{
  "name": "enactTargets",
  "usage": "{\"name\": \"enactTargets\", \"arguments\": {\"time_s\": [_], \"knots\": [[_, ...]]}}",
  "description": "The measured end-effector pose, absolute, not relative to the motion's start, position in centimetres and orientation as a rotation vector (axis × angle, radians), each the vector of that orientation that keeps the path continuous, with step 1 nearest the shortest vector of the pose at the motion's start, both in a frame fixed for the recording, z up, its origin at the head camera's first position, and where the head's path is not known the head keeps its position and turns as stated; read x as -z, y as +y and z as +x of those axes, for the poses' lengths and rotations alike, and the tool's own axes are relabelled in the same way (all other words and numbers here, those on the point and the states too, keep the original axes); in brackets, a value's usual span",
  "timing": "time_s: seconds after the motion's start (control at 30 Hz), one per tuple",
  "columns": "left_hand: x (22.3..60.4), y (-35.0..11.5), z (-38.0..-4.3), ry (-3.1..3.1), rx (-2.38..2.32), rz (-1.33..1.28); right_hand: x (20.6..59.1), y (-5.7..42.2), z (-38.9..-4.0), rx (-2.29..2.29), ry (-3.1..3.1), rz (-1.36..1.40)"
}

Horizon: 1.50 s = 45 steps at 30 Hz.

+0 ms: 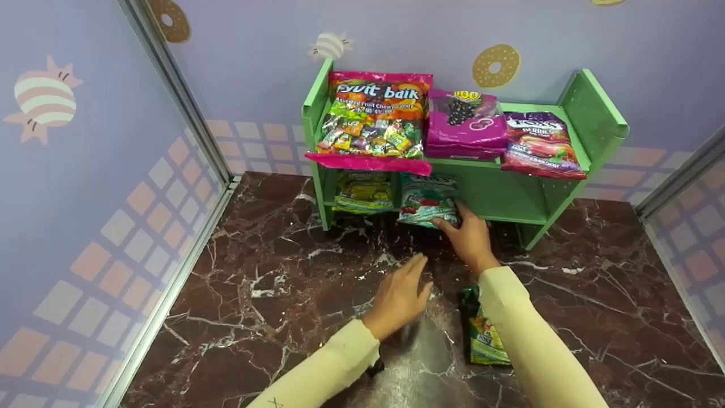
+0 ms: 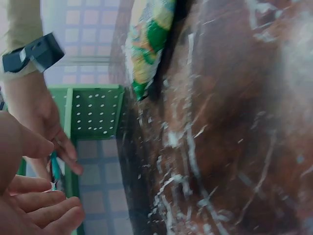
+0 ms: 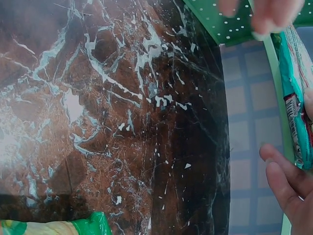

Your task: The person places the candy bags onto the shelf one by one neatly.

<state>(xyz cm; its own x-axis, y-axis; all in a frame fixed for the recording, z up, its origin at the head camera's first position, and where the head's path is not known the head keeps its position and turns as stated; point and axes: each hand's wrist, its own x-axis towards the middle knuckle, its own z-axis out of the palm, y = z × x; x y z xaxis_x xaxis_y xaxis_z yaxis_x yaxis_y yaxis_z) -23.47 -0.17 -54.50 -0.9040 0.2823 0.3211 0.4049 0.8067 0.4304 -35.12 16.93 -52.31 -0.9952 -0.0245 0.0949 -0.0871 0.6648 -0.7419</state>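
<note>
A teal candy bag (image 1: 425,205) leans on the lower shelf of a small green rack (image 1: 493,195). My right hand (image 1: 470,235) grips its right edge, thumb low on the front and fingers along the side. In the right wrist view, fingers (image 3: 283,181) of that hand show beside the bag's lower end, partly cut off. Below and to the left, my left hand (image 1: 399,294) hovers over the floor with its fingers extended, touching nothing. A yellow candy bag (image 1: 363,191) sits left of the teal one.
On the top shelf are a large Fyvit Baik candy bag (image 1: 374,119), a purple pack (image 1: 465,124) and a red-purple berries bag (image 1: 541,141). A green-yellow candy bag (image 1: 488,345) lies on the marbled floor (image 1: 272,294), partly behind my right sleeve. Patterned walls stand behind and on both sides.
</note>
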Motion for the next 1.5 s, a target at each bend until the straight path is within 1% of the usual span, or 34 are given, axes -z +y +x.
{"name": "enactTargets", "arguments": {"time_s": [0.27,0.9,1.27,1.5], "knots": [[55.6,0.3,-22.3,-2.763,0.739,-0.571,52.1,16.9,-35.3,-1.238,-2.78,0.094],[56.5,0.8,-20.7,-2.84,0.824,-0.612,52.1,16.8,-34.9,-0.985,-2.748,0.013],[57.2,1.2,-20.3,-2.851,0.872,-0.631,51.9,17.3,-34.2,-0.856,-2.738,0.075],[57.3,1.4,-20.2,-2.863,0.813,-0.624,51.7,17.8,-33.0,-0.881,-2.735,0.124]]}}
